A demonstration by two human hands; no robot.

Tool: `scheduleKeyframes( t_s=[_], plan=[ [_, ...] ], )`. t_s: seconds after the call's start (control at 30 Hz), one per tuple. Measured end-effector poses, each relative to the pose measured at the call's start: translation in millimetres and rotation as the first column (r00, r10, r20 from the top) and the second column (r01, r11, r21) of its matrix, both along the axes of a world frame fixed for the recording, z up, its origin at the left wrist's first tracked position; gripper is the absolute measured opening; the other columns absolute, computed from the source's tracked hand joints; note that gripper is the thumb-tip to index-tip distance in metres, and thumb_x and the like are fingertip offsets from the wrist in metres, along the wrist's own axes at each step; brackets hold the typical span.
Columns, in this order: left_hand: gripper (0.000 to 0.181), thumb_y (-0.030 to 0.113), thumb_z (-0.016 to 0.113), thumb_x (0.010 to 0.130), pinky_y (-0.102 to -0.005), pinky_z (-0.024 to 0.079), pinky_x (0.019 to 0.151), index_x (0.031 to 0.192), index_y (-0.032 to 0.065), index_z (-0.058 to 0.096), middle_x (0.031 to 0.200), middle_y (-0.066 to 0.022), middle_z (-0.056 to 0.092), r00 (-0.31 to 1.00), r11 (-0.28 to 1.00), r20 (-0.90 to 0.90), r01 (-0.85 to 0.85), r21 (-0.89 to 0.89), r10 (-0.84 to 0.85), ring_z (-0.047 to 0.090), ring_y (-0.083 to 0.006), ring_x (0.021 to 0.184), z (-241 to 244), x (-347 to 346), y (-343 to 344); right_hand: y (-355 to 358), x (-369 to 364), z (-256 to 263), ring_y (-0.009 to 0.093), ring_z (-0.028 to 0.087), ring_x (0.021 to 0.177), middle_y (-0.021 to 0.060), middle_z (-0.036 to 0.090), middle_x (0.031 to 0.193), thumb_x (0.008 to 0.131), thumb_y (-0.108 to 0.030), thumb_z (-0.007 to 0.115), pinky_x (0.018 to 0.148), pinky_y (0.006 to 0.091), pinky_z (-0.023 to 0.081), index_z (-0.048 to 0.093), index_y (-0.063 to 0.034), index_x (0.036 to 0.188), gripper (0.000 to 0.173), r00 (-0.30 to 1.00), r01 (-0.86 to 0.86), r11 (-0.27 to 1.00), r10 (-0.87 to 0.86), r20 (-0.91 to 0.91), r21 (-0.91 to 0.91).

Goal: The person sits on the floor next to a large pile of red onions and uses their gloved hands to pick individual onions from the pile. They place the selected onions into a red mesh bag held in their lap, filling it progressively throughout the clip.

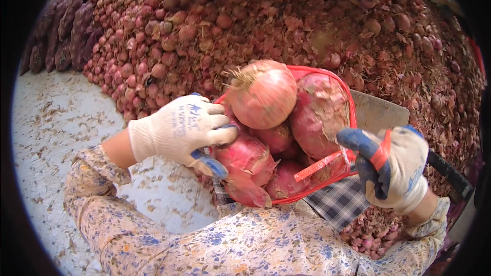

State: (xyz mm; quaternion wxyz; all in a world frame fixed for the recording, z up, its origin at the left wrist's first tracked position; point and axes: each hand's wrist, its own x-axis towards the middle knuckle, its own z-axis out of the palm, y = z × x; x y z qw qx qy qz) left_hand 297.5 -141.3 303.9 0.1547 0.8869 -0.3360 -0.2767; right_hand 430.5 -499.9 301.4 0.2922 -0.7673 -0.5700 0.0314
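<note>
A red mesh bag (352,101) stands upright in front of my body with its mouth open, full of large red onions. A pinkish onion (264,94) with dry roots sits highest, above the rim and blurred. My left hand (184,132), in a white glove with blue coating, lies at the left rim; its fingers and thumb touch a red onion (245,161) there. Whether it grips is unclear. On the right, my gloved right hand (391,170) is closed on a red plastic strip (322,165) at the bag's rim, with a red band around a finger.
A big heap of small red onions and loose skins (268,27) fills the far side. Full purple mesh sacks (57,34) stand at the upper left. A flat metal plate (383,109) and black bar (450,174) lie right. Skin scraps litter the pale floor (65,115).
</note>
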Motion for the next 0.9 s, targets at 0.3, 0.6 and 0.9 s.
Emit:
scheduleKeyframes(
  t_s=[0.3,0.6,0.9],
  plan=[
    [0.064,0.061,0.075,0.083,-0.0443,0.049,0.086,0.118,0.0087,0.066,0.114,-0.0090,0.065,0.995,0.997,-0.066,-0.070,0.035,0.072,0.062,-0.0280,0.111,13,11,-9,-66,-45,14,0.014,0.060,0.074,0.0053,0.064,0.093,0.108,-0.020,0.055,0.064,0.0274,0.049,0.070,-0.0032,0.121,0.026,0.069,0.397,0.753,-0.595,-0.801,-0.525],
    [0.061,0.062,0.071,0.087,-0.0426,0.049,0.088,0.113,0.0071,0.072,0.107,-0.0089,0.068,0.987,0.986,-0.020,-0.156,0.059,0.158,0.063,-0.0278,0.107,26,-6,-52,-57,-104,73,0.007,0.047,0.061,-0.0040,0.054,0.078,0.106,-0.019,0.059,0.052,0.0248,0.035,0.072,-0.0042,0.113,0.021,-0.445,0.392,0.632,-0.506,-0.739,-0.668],
    [0.046,0.033,0.072,0.093,-0.0493,0.049,0.104,0.132,0.0092,0.062,0.129,-0.0132,0.063,0.705,0.707,-0.080,-0.707,-0.006,0.705,0.058,-0.0383,0.124,84,2,-46,-52,-90,73,0.008,0.050,0.069,-0.0030,0.064,0.080,0.106,-0.023,0.058,0.065,0.0248,0.044,0.077,-0.0073,0.106,0.025,-0.338,0.410,0.680,-0.506,-0.794,-0.608]
  ],
)
